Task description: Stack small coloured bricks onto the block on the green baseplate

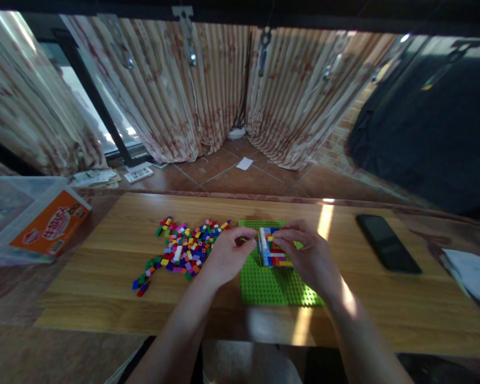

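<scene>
A green studded baseplate (260, 290) lies on the table under both hands. On it stands a low block build (265, 256) of rows of coloured toy bricks, with blue and white along its left side. My right hand (310, 253) reaches over the build from the right, its fingertips pinched at a small yellow brick (270, 239); its fingers cover the right part of the build. Beside the build's left edge is my left hand (230, 253), thumb and forefinger drawn together in a pinch. Whatever is between those tips is too small to make out.
Loose coloured bricks (192, 245) lie spread left of the baseplate. A black phone (388, 242) is to the right, with white papers (470, 274) beyond the edge. Far left stands a clear plastic box (28, 184) with an orange label. The wooden table's (116, 309) front edge is near me.
</scene>
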Action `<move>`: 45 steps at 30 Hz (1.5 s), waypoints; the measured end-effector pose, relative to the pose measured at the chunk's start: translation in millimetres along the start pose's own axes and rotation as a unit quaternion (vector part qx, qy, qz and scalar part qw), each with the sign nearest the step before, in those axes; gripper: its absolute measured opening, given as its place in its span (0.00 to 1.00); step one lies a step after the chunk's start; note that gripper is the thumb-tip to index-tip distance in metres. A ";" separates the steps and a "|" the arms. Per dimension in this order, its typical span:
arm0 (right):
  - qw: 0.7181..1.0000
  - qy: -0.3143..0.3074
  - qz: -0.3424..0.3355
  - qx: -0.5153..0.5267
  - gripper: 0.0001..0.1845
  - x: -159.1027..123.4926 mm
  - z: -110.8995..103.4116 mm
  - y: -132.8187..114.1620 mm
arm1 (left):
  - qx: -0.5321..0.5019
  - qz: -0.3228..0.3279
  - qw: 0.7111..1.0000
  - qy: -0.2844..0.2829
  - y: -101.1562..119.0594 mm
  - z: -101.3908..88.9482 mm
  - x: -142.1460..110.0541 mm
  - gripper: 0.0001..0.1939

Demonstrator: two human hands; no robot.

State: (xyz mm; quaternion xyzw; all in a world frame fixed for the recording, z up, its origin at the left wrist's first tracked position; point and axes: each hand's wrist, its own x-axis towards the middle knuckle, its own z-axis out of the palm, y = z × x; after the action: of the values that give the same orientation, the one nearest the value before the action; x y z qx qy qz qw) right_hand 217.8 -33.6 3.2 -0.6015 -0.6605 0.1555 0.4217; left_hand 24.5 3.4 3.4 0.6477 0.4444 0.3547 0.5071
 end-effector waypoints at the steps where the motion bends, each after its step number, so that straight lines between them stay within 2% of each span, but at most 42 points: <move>1: 1.000 -0.003 -0.003 -0.007 0.06 -0.1 1.8 0.4 | 0.008 0.003 1.000 -0.004 -0.1 1.5 0.5 0.10; 13: 0.999 0.013 -0.012 -0.038 0.07 -1.3 10.1 -2.9 | 0.015 0.015 0.999 -0.041 -4.6 8.6 -1.0 0.12; 23: 0.992 0.049 0.093 0.065 0.02 1.1 15.3 -3.1 | 0.022 0.017 0.999 -0.045 -3.2 9.1 -2.7 0.13; 27: 0.987 0.057 0.105 0.103 0.04 2.8 15.3 -1.7 | 0.031 0.023 0.999 -0.035 -0.3 9.0 -3.1 0.12; 31: 0.989 0.067 0.102 0.079 0.04 3.7 16.3 -3.7 | 0.055 0.063 0.996 -0.011 3.7 10.0 -5.7 0.14; 37: 0.990 0.060 0.103 0.072 0.04 4.7 17.3 -7.5 | 0.200 0.148 0.969 -0.007 2.8 14.6 -9.1 0.14; 45: 0.991 0.063 0.100 0.069 0.04 4.7 19.0 -6.2 | 0.253 0.185 0.950 -0.005 0.3 20.2 -9.8 0.14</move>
State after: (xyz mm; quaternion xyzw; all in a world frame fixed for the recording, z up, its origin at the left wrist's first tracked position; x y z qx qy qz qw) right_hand 199.9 -24.9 -2.0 -0.6427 -0.5569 0.2036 0.4852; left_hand 39.5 -12.6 -1.1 0.8271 0.3896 0.3153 0.2545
